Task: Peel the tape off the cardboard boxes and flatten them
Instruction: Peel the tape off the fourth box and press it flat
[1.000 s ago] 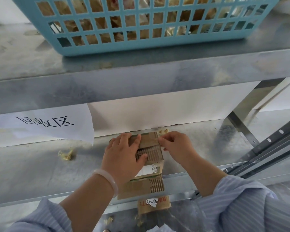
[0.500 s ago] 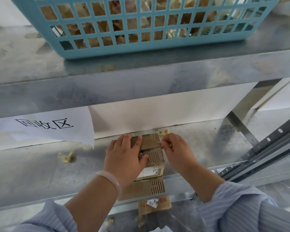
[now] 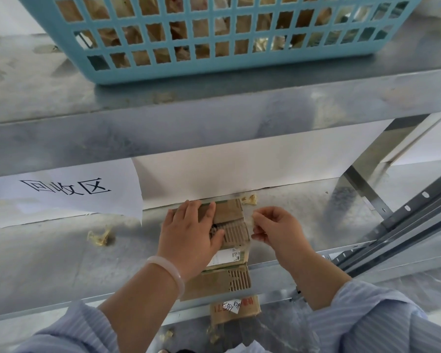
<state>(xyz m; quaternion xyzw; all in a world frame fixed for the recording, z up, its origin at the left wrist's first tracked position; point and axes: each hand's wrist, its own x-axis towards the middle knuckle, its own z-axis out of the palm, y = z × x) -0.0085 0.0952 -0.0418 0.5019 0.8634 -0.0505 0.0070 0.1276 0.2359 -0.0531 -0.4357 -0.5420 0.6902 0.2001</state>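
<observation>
Cardboard box (image 3: pixel 233 231), pressed flat, lies on the lower shelf (image 3: pixel 49 263) just right of the paper sign's (image 3: pixel 66 192) lower corner, with its near end hanging over the shelf's front edge. The left hand (image 3: pixel 189 238) rests spread on it, fingers straight, pinning it down. The right hand (image 3: pixel 278 230), farther right of the sign, pinches between thumb and fingertips what looks like a clear tape strip (image 3: pixel 250 221) at the box's edge.

I judge this box flattened and nearly stripped: torn patches bare its corrugation, and a label is on it. More cardboard shows inside the blue basket (image 3: pixel 214 70) above the sign, so plenty seems left.

One crumpled tape scrap (image 3: pixel 99 236) lies below the sign and another scrap (image 3: pixel 250 199) well to its right. Neither blocks the hands. A second flat cardboard piece (image 3: pixel 236 308) hangs under the shelf's front edge.
</observation>
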